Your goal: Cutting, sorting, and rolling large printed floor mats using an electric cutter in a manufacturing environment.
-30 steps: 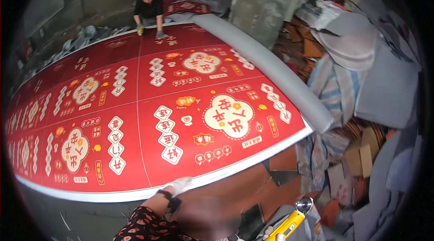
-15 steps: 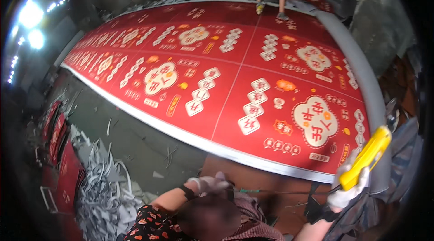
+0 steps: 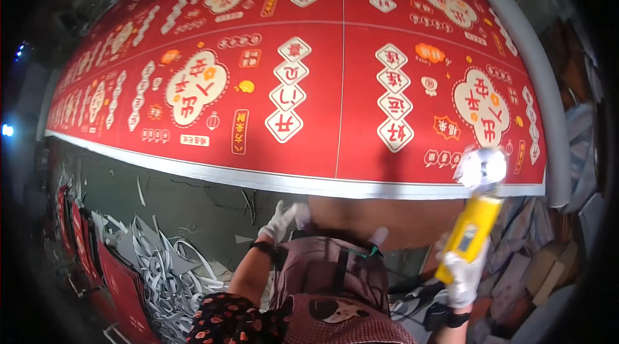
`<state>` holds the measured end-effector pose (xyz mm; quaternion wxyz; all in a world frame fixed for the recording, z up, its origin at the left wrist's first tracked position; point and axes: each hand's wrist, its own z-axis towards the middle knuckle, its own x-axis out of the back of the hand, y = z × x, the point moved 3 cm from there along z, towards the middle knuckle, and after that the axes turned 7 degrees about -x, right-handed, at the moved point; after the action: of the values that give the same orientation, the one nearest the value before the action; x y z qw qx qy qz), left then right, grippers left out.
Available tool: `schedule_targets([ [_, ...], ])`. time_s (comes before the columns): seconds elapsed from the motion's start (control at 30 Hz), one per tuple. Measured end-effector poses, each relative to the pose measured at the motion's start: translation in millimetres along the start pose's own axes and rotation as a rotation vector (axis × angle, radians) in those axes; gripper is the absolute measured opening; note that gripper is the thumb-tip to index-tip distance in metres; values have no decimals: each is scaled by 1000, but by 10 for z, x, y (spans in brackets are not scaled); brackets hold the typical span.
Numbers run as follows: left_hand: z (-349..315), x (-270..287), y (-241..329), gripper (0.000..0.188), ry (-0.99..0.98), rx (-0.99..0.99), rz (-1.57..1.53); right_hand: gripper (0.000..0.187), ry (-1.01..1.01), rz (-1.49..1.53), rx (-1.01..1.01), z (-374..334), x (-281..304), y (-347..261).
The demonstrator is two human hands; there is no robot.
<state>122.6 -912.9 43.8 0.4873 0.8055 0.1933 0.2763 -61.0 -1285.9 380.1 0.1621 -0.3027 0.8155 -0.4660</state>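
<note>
A long red printed banner (image 3: 335, 86) lies spread across the floor, white paper offcuts (image 3: 161, 266) heaped beside it, while the gloved right hand (image 3: 465, 273) grips a yellow cutter (image 3: 474, 225) at the banner's near edge and the gloved left hand (image 3: 280, 221) rests loosely open nearby

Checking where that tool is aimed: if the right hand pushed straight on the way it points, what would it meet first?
Probably the white bottom edge of the red printed sheet, just past the yellow tool in the right hand; depth is unclear.
</note>
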Motion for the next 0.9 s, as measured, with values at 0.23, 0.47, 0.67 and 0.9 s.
schedule_targets([
  [0.23,765,-203,290,67,500,45,-1197,87,-68,-395,-214,-167,-666,1425],
  [0.47,511,240,609,20,635,322,-999,88,-121,-821,-551,-186,-1060,1630],
  [0.67,472,285,768,18,579,344,-980,85,-100,-828,-426,-217,-1186,1713],
  [0.9,429,319,637,26,551,393,-972,85,-22,-754,-295,-106,-1447,1767],
])
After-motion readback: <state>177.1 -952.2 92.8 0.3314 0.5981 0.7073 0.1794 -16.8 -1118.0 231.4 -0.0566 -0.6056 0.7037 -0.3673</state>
